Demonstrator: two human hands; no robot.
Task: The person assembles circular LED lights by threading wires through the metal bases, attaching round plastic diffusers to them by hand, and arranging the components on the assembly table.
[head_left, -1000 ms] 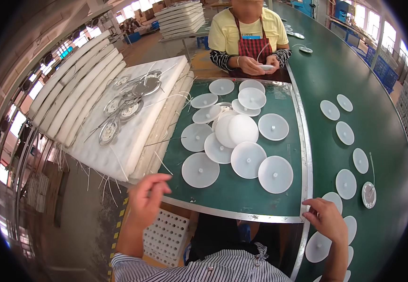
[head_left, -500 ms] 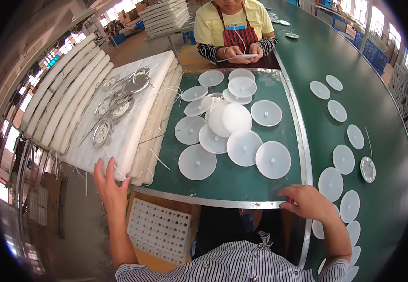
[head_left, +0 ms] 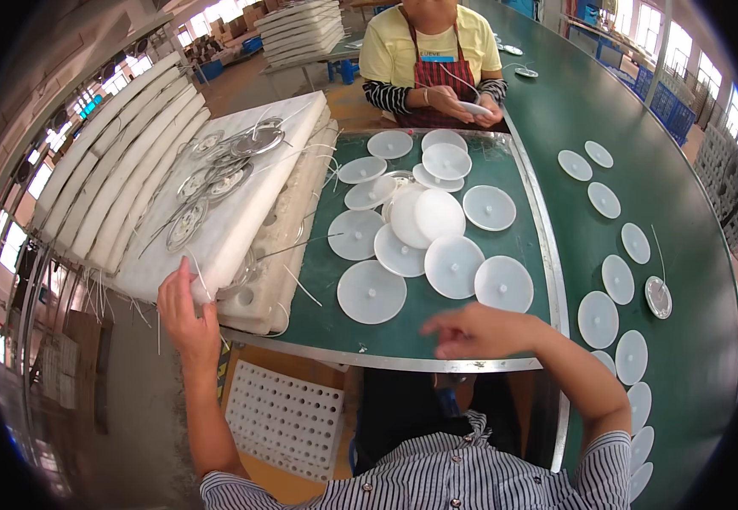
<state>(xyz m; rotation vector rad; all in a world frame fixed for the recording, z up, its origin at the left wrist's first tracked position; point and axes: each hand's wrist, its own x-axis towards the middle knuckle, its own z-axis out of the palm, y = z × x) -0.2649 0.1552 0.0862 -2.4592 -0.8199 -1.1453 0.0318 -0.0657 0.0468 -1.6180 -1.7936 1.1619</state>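
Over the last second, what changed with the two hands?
The left hand dropped onto the white foam tray and gripped its near corner. The right hand swung leftward over the green table, holding nothing. The white discs stayed put.

A stack of foam trays (head_left: 241, 221) lies at the left end of the counter (head_left: 505, 153), with round wired parts (head_left: 216, 178) on its top tray. The left hand (head_left: 184, 310) grips the near corner of that tray. To the right of the stack, a cluster of round discs (head_left: 420, 229) spreads over the counter, some overlapping at its middle. The right hand (head_left: 479, 330) hangs over the counter's near edge, just before the nearest discs. Further right, beyond a metal rail (head_left: 547, 280), a row of single discs (head_left: 620, 276) runs along the conveyor belt (head_left: 692, 170). Behind the cluster, a person (head_left: 433, 55) sits at the far side. More foam trays (head_left: 110, 170) stand left of the stack.
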